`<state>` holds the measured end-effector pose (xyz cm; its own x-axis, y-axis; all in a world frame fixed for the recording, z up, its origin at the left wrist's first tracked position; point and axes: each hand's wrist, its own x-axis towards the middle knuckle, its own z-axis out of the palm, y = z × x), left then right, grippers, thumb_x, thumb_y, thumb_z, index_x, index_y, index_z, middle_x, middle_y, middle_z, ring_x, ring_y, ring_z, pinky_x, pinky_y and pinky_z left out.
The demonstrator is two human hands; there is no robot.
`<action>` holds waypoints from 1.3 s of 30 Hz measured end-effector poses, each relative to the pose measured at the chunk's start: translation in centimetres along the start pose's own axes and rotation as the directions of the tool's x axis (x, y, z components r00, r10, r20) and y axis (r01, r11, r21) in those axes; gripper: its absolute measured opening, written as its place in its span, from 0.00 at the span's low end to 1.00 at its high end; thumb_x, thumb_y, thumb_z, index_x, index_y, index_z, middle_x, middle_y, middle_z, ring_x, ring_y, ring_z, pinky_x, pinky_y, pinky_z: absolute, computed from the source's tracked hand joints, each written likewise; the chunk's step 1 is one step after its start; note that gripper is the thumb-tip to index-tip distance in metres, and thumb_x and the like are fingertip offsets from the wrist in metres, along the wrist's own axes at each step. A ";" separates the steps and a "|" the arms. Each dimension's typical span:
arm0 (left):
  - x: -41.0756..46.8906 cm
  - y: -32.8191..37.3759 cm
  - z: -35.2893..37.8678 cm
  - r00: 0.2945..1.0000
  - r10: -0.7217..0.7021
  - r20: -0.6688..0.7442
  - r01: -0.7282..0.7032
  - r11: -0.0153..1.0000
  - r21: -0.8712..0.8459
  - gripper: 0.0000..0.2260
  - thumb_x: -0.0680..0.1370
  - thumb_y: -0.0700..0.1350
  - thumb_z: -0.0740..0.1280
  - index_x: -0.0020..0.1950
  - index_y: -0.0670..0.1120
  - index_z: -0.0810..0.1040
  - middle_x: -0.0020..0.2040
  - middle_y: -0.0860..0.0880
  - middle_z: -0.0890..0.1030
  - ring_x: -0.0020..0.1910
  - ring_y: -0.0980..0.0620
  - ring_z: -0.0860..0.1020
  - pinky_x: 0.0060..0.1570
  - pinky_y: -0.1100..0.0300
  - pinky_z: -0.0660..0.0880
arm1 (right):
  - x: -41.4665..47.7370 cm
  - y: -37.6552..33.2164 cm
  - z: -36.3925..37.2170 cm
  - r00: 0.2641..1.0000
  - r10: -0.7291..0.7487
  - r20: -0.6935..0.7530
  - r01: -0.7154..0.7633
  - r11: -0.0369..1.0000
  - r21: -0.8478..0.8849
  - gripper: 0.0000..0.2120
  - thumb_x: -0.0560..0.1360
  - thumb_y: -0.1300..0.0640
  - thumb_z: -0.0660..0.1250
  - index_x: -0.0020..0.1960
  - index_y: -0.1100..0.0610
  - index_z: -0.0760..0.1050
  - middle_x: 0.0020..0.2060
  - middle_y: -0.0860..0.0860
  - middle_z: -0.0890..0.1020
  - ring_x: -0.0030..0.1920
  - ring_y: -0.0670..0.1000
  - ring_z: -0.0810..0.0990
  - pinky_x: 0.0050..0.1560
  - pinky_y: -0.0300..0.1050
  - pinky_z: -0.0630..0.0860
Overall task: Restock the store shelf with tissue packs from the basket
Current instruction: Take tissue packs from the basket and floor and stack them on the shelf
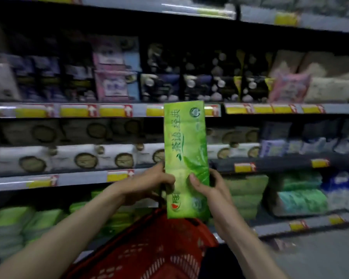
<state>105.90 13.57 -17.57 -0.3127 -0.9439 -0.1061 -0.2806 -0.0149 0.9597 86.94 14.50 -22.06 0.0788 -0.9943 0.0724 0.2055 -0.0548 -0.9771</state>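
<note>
A long green tissue pack (pixel 184 146) with leaf print stands upright in front of the shelves. My right hand (pixel 208 190) grips its lower right side, thumb across the front. My left hand (pixel 149 185) touches the pack's lower left edge and also closes around the dark handle of the red plastic basket (pixel 149 250), which hangs below both hands. What lies inside the basket is not visible. Green tissue packs (pixel 28 220) like the held one sit on the low shelf at the left.
Store shelves (pixel 85 178) with yellow price tags fill the view. Dark and pink packs sit on the upper row, white rolls on the middle row, green and blue packs (pixel 302 198) lower right. Grey floor (pixel 320 254) shows at the lower right.
</note>
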 end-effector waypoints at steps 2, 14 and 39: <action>-3.4 -2.3 -4.8 0.999 -0.009 -0.048 0.009 1.000 0.010 0.27 0.71 0.39 0.69 0.69 0.52 0.70 0.58 0.41 0.83 0.54 0.40 0.83 0.50 0.51 0.81 | 0.4 1.2 4.8 0.993 0.051 0.102 -0.048 0.998 -0.030 0.25 0.68 0.51 0.80 0.62 0.52 0.78 0.49 0.50 0.90 0.48 0.54 0.90 0.46 0.51 0.86; -16.3 -21.4 -14.1 0.667 -0.166 -0.726 -0.296 0.836 -0.463 0.23 0.69 0.45 0.69 0.64 0.49 0.74 0.56 0.44 0.85 0.52 0.44 0.85 0.44 0.52 0.82 | -0.1 13.2 27.3 0.840 0.363 0.404 -0.332 0.932 -0.148 0.24 0.70 0.52 0.81 0.64 0.54 0.79 0.52 0.53 0.90 0.51 0.57 0.90 0.59 0.61 0.84; -22.0 -29.0 -22.9 0.700 -0.713 -0.035 0.484 0.510 -0.711 0.24 0.74 0.52 0.72 0.65 0.40 0.78 0.59 0.37 0.83 0.56 0.36 0.82 0.53 0.43 0.82 | -0.3 23.1 34.2 0.502 0.782 0.371 -0.534 0.617 -0.578 0.26 0.74 0.37 0.76 0.59 0.58 0.85 0.48 0.59 0.89 0.40 0.56 0.87 0.35 0.45 0.80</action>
<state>141.72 27.17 -37.07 0.0133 -0.6615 -0.7498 0.3512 -0.6990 0.6229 125.00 16.69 -37.81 0.5617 -0.5076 -0.6533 -0.4792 0.4441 -0.7571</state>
